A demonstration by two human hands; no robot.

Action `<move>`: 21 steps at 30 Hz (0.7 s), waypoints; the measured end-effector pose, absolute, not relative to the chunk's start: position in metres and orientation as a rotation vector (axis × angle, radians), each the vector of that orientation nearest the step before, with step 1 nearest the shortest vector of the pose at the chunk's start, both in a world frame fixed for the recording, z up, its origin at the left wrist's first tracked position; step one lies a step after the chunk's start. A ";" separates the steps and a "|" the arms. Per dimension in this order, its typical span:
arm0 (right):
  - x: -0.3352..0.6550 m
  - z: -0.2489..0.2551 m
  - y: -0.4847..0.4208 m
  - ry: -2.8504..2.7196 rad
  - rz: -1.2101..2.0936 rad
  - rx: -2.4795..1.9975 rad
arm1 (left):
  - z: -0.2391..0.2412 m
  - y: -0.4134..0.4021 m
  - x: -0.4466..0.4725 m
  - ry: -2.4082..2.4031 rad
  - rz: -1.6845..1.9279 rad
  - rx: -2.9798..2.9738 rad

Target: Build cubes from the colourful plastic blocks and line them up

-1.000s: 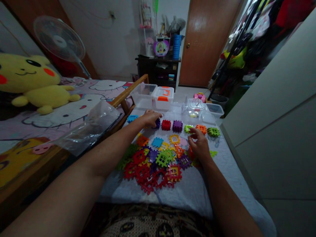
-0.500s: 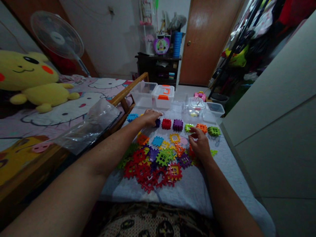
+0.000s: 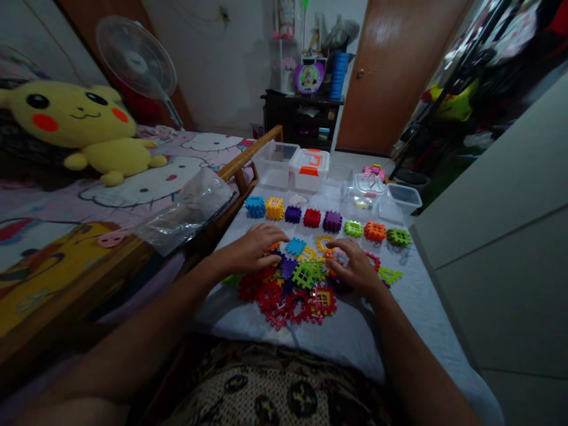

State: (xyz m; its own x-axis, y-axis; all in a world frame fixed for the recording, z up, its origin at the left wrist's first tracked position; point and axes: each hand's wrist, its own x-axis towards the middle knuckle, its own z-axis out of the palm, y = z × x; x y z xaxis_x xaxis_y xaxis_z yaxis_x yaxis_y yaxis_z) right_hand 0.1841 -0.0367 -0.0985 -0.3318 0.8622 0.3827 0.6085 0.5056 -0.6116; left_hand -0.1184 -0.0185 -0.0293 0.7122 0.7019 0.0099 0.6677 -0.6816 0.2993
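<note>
My left hand [image 3: 260, 248] is over the left side of a heap of colourful plastic interlocking tiles, thumb and fingers apart, nearest a light blue tile [image 3: 296, 246]. On the heap's right side, my right hand [image 3: 354, 267] has its thumb and forefinger spread beside a yellow frame tile [image 3: 323, 243] and orange tiles partly hidden by the fingers. Between the hands lie a green window tile [image 3: 304, 275] and a purple tile [image 3: 287, 267]. Red tiles [image 3: 298, 305] fill the near side. Behind runs a row of same-colour stacks, including a yellow stack [image 3: 274, 208] and a red stack [image 3: 312, 218].
Clear plastic boxes stand behind the row, one with an orange-latched lid [image 3: 310, 158]. A wooden bed rail [image 3: 239, 163] borders the left, with a plastic bag [image 3: 186, 207] over it. A white cabinet [image 3: 501, 236] rises on the right.
My left hand has drawn back from the row of stacks to the heap, uncovering the yellow and dark blue stacks. My right hand has moved left and nearer over the heap. The view has shifted left.
</note>
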 end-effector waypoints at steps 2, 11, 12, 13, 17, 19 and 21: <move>0.173 -0.095 -0.043 -2.202 0.510 -1.127 | -0.035 -0.041 -0.128 1.100 0.179 2.598; 0.145 -0.102 -0.054 -2.421 0.469 -1.029 | -0.083 -0.097 -0.131 1.285 0.067 2.537; 0.144 -0.103 -0.054 -2.423 0.458 -1.042 | -0.087 -0.097 -0.130 1.289 0.079 2.541; 0.145 -0.103 -0.053 -2.421 0.447 -1.057 | -0.090 -0.097 -0.129 1.287 0.089 2.546; 0.148 -0.105 -0.050 -2.398 0.410 -1.124 | -0.096 -0.089 -0.125 1.265 0.151 2.558; 0.151 -0.105 -0.048 -2.379 0.412 -1.160 | -0.099 -0.083 -0.125 1.235 0.235 2.580; 0.155 -0.106 -0.046 -2.352 0.421 -1.196 | -0.103 -0.077 -0.125 1.182 0.329 2.610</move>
